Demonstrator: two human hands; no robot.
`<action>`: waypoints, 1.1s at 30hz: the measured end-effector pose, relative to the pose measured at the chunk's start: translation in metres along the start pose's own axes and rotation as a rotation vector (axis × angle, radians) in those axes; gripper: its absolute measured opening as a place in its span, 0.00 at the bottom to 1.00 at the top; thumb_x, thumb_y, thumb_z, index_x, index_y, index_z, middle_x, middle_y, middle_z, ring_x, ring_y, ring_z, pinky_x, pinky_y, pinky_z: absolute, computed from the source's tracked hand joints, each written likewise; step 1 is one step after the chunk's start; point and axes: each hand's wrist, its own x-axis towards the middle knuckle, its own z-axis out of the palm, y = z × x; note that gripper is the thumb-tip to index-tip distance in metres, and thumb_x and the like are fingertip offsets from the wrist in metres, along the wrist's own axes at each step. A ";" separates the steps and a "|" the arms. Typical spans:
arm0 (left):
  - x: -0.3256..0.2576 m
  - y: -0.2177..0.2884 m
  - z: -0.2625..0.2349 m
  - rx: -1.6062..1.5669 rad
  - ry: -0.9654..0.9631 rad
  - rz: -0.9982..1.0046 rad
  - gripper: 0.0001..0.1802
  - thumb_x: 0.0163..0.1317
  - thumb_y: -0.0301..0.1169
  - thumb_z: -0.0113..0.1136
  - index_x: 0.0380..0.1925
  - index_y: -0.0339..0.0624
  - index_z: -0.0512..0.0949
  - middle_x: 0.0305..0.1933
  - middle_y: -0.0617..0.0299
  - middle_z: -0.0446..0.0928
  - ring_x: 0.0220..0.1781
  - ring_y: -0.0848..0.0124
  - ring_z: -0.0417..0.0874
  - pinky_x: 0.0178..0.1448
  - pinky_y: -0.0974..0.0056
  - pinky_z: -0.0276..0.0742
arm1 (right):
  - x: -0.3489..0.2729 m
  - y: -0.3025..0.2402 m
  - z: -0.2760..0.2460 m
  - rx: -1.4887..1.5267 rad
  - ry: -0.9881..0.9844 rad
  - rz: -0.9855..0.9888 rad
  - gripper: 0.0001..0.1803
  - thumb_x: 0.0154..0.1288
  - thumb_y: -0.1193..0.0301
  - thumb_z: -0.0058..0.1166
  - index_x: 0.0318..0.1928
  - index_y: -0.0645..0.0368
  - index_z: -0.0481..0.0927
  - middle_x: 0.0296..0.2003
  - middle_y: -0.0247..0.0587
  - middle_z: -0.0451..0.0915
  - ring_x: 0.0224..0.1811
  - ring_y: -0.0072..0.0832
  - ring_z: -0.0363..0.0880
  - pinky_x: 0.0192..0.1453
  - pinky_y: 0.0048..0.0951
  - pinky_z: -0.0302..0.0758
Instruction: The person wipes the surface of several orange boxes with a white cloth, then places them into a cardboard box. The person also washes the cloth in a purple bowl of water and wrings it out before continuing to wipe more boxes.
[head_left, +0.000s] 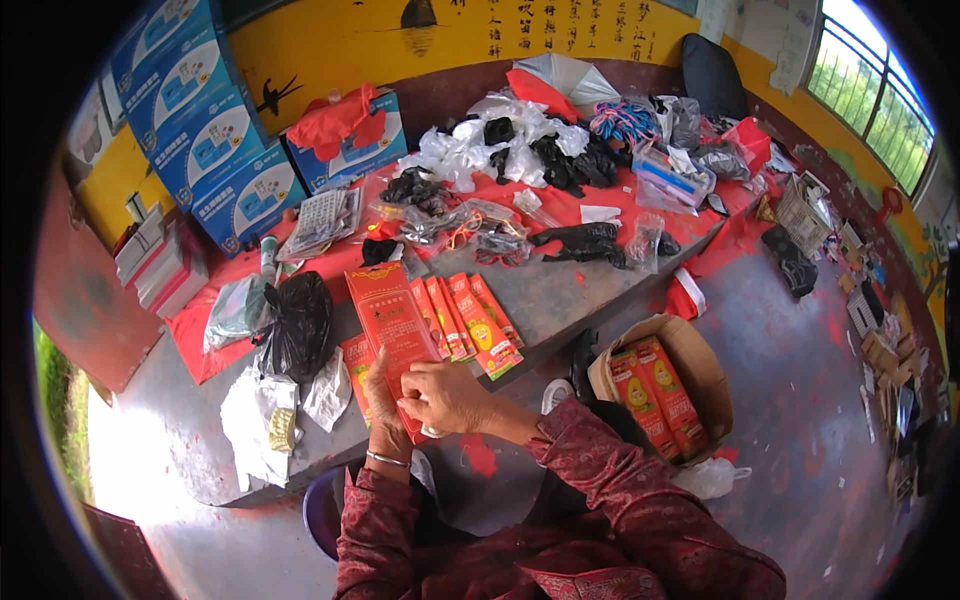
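Observation:
A long, flat red box (392, 312) with gold print stands tilted in front of me. My left hand (382, 398) grips its lower left edge, the thumb lying along the side. Over the box's lower right part my right hand (446, 398) is closed, fingers curled in. A bit of white shows beneath that hand, too little to name. Just beyond, several red packets with yellow cartoon figures (490, 342) lie fanned out on the grey table (590, 292). Another red packet (357, 362) is partly hidden behind the box I hold.
On the floor to my right, an open cardboard box (712, 385) contains red boxes. Black bags (298, 325), clear plastic packs and white bags (470, 140) crowd the table. Blue cartons (215, 150) are stacked at the far left. A purple tub (320, 512) is beneath the near table edge.

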 end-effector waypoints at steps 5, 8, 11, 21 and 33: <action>-0.011 -0.005 0.029 -0.018 -0.034 -0.047 0.23 0.63 0.44 0.47 0.52 0.40 0.67 0.50 0.54 0.74 0.49 0.60 0.76 0.55 0.55 0.71 | -0.001 0.005 -0.006 -0.137 0.211 -0.028 0.09 0.53 0.68 0.54 0.23 0.56 0.70 0.22 0.37 0.71 0.24 0.36 0.74 0.26 0.35 0.70; -0.015 -0.006 0.033 -0.039 -0.018 -0.171 0.25 0.63 0.44 0.47 0.52 0.36 0.66 0.49 0.52 0.74 0.49 0.59 0.76 0.54 0.54 0.72 | 0.007 0.034 -0.017 -0.260 0.402 0.070 0.08 0.52 0.69 0.54 0.23 0.57 0.70 0.23 0.38 0.72 0.24 0.38 0.74 0.26 0.36 0.71; -0.014 -0.007 0.049 0.110 -0.062 -0.214 0.25 0.63 0.45 0.47 0.52 0.36 0.67 0.49 0.49 0.74 0.47 0.57 0.77 0.51 0.53 0.74 | 0.007 0.068 -0.040 -0.240 0.621 0.293 0.06 0.52 0.71 0.55 0.25 0.58 0.73 0.22 0.40 0.76 0.23 0.38 0.77 0.27 0.36 0.72; 0.002 0.041 -0.010 0.036 -0.076 0.166 0.31 0.60 0.44 0.46 0.56 0.31 0.61 0.52 0.42 0.69 0.55 0.51 0.71 0.58 0.45 0.66 | -0.017 0.000 -0.021 -0.248 -0.091 -0.073 0.30 0.46 0.62 0.61 0.53 0.53 0.70 0.40 0.42 0.74 0.33 0.40 0.78 0.36 0.37 0.76; -0.012 0.015 0.008 0.114 -0.181 -0.070 0.32 0.60 0.57 0.42 0.54 0.44 0.66 0.59 0.51 0.64 0.60 0.55 0.65 0.61 0.45 0.59 | -0.013 0.017 -0.039 -0.369 0.368 -0.288 0.10 0.53 0.66 0.56 0.36 0.53 0.75 0.40 0.37 0.74 0.33 0.33 0.77 0.33 0.31 0.75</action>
